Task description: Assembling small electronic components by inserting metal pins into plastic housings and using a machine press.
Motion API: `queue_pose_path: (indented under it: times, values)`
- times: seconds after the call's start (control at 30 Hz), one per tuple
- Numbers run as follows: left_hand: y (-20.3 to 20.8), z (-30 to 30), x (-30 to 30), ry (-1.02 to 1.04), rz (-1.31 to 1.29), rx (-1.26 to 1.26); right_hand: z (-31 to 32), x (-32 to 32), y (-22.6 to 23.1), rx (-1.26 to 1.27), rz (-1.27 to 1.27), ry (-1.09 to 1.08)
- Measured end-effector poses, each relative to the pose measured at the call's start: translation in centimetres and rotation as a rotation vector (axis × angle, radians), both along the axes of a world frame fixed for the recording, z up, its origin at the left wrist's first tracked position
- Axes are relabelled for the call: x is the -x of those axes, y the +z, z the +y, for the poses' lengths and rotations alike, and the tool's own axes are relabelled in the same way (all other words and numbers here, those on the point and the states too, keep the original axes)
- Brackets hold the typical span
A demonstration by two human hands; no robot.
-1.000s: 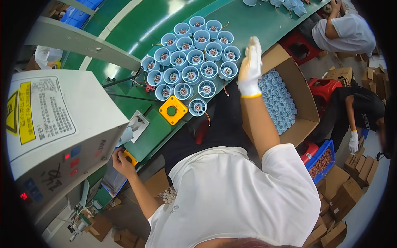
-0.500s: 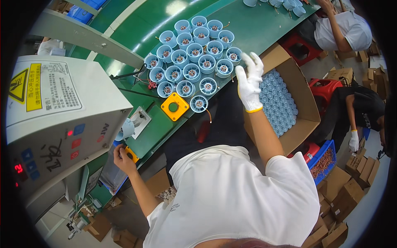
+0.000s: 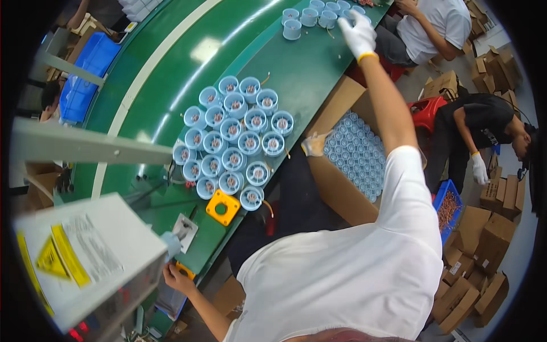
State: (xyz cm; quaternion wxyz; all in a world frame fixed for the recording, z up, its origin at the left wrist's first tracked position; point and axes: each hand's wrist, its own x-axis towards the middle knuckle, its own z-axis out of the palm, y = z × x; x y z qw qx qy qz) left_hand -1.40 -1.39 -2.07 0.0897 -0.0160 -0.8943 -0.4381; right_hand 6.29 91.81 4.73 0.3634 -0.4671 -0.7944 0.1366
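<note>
Down low, the bare left hand rests at the grey machine, grip unclear; far out, the gloved right hand, fingers spread, reaches the small blue fan housings — best to close squarely round one rim

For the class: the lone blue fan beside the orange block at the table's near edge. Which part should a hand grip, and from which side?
Probably grip the blue fan by its round outer rim, from above. It stands open face up, and the orange block and other fans crowd its left and far sides; its near side is free.
</note>
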Motion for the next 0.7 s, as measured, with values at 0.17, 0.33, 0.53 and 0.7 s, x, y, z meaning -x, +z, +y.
queue_pose_path:
  times: [0.17, 0.33, 0.53, 0.7]
  values:
    - [1.1, 0.3, -2.0, 0.181, -0.005, 0.048, 11.4, 3.1, 5.3, 0.180, -0.402, 0.114]
    - [0.7, -3.1, -1.7, 0.081, -0.083, 0.187, 15.8, 5.0, 0.7, 0.196, -0.621, 0.187]
    - [1.8, -1.7, -2.1, 0.145, -0.117, 0.252, 11.7, 3.9, 0.2, 0.173, -0.531, 0.287]
    - [2.5, 3.1, -1.3, 0.102, 0.087, 0.189, 5.2, 2.4, -0.2, 0.113, -0.474, 0.287]
